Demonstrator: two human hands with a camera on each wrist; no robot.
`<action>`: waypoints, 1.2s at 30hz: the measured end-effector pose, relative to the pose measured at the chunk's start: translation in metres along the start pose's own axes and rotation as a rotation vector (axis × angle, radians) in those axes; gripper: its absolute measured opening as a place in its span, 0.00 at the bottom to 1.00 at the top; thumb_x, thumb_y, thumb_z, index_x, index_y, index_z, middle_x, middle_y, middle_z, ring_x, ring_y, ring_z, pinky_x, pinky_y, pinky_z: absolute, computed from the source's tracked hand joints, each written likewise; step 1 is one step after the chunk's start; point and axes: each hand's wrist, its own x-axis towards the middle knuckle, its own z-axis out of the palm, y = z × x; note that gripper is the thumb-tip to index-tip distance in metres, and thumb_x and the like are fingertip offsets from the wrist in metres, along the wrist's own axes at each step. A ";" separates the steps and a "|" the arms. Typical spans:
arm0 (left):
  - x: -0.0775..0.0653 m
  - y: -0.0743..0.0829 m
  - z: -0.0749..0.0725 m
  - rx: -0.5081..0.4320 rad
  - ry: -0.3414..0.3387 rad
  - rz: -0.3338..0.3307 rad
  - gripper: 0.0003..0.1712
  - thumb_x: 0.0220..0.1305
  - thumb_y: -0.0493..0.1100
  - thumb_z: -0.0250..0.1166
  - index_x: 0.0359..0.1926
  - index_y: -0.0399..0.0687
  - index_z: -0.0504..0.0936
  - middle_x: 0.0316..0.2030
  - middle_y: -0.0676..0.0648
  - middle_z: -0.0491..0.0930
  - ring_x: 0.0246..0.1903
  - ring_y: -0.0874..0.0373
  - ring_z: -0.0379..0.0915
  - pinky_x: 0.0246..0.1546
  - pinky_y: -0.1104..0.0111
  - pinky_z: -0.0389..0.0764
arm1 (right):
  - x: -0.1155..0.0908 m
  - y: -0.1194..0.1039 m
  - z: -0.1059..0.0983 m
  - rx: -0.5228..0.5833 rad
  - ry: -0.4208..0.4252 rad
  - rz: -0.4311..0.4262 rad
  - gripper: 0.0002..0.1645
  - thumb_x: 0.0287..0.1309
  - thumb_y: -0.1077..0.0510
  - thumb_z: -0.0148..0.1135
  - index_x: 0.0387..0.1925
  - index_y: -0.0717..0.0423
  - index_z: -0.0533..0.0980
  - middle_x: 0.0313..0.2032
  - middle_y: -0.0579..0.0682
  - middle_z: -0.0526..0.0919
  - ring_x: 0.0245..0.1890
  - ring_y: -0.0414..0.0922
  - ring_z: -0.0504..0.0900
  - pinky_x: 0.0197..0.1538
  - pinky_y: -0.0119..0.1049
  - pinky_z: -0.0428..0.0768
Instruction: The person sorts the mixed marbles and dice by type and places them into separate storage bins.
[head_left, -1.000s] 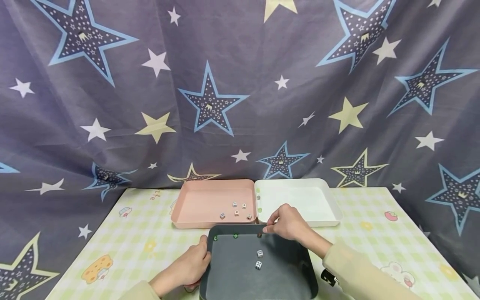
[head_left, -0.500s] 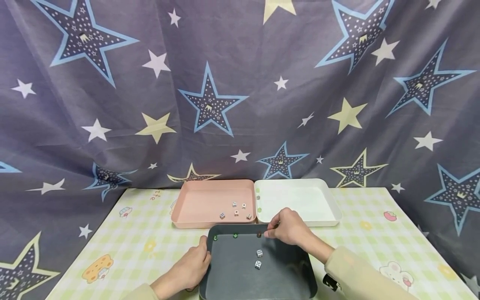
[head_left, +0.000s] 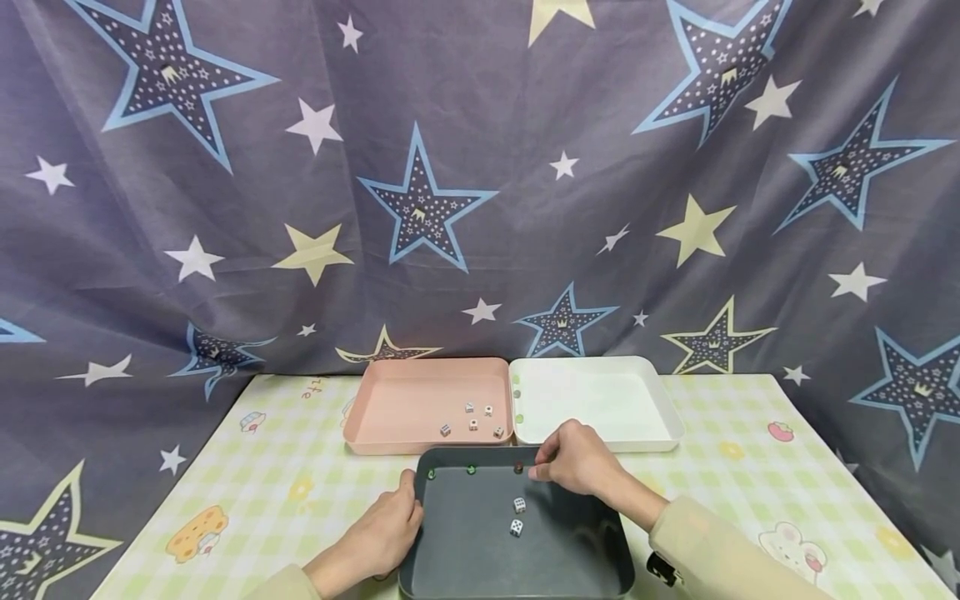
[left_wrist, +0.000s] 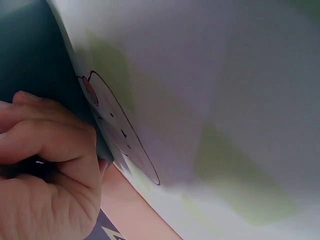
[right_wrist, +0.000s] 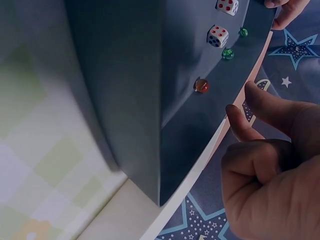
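A dark grey tray (head_left: 555,550) lies nearest the person. My left hand (head_left: 381,529) grips its left rim, thumb on top; the left wrist view has the curled fingers against the tray wall. Above the far right part of the tray hovers my right hand (head_left: 577,457), its thumb and index finger apart with nothing visible between them. Just left of those fingertips sits a red-orange marble (right_wrist: 202,85). Two green marbles (head_left: 471,470) rest farther left along the far wall. Two white dice (head_left: 517,527) lie mid-tray.
Behind the grey tray stand a pink tray (head_left: 412,400) with several dice (head_left: 473,425) and a white tray (head_left: 600,404) with several small pale green and grey pieces (head_left: 519,419) at its left wall. A starry curtain (head_left: 480,208) hangs behind the checked tablecloth (head_left: 270,467).
My right hand has drawn slightly back and to the right, a little away from the red-orange marble. My left hand stays on the tray rim, and the marbles and dice keep their places.
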 end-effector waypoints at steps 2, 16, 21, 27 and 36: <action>0.000 0.000 -0.001 0.002 -0.001 -0.001 0.08 0.81 0.33 0.44 0.54 0.32 0.64 0.20 0.47 0.75 0.13 0.59 0.74 0.10 0.65 0.75 | 0.001 0.000 0.001 0.003 -0.009 0.003 0.10 0.51 0.59 0.84 0.23 0.52 0.87 0.24 0.41 0.84 0.25 0.41 0.78 0.32 0.38 0.81; 0.000 0.000 -0.001 0.007 -0.008 -0.008 0.09 0.81 0.34 0.44 0.56 0.31 0.64 0.21 0.46 0.74 0.17 0.57 0.75 0.15 0.65 0.77 | 0.004 -0.003 0.009 -0.046 -0.023 -0.034 0.09 0.48 0.60 0.86 0.25 0.52 0.88 0.27 0.42 0.86 0.29 0.40 0.79 0.37 0.39 0.84; 0.000 0.000 -0.002 0.013 -0.005 -0.006 0.09 0.81 0.33 0.45 0.55 0.32 0.64 0.22 0.46 0.74 0.18 0.57 0.75 0.16 0.65 0.77 | 0.006 -0.006 0.011 -0.062 -0.031 -0.035 0.09 0.48 0.60 0.85 0.27 0.53 0.89 0.28 0.43 0.87 0.28 0.40 0.80 0.37 0.39 0.83; 0.000 0.000 -0.003 0.009 -0.008 -0.014 0.09 0.81 0.34 0.45 0.56 0.31 0.64 0.21 0.46 0.74 0.17 0.56 0.75 0.14 0.64 0.77 | 0.010 -0.006 0.014 -0.078 -0.042 -0.029 0.08 0.49 0.60 0.85 0.29 0.53 0.90 0.29 0.43 0.87 0.29 0.40 0.80 0.36 0.39 0.83; 0.001 -0.001 -0.001 -0.002 -0.013 -0.018 0.09 0.81 0.33 0.45 0.55 0.31 0.64 0.22 0.46 0.74 0.17 0.56 0.75 0.13 0.64 0.77 | 0.012 -0.008 0.018 -0.110 -0.061 -0.027 0.08 0.49 0.59 0.85 0.31 0.51 0.90 0.31 0.43 0.89 0.32 0.40 0.81 0.36 0.40 0.83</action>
